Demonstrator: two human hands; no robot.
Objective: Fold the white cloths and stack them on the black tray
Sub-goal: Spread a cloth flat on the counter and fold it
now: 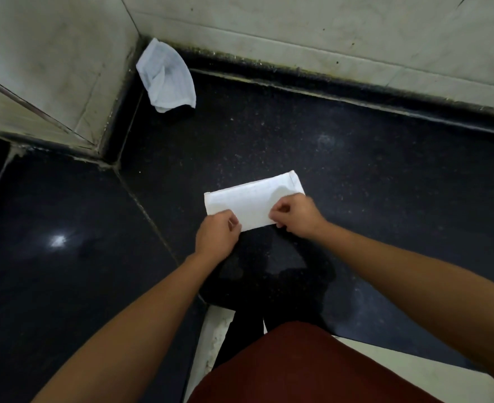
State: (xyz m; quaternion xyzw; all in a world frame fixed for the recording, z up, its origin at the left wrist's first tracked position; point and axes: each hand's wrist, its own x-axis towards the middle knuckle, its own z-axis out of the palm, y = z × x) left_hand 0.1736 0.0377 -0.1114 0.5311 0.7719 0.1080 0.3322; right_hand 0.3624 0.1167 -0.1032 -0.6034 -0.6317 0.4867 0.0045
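A white cloth (250, 200), folded into a long rectangle, lies flat on the black stone counter in front of me. My left hand (216, 235) pinches its near left corner. My right hand (296, 216) pinches the near edge towards the right end. A second white cloth (167, 75) lies crumpled in the far corner against the wall. No tray stands out from the dark surface.
The black counter (385, 184) is bounded by pale tiled walls (327, 27) at the back and left, with a wall corner (106, 146) jutting in at the left. The counter's front edge (400, 353) runs near my red-clothed body.
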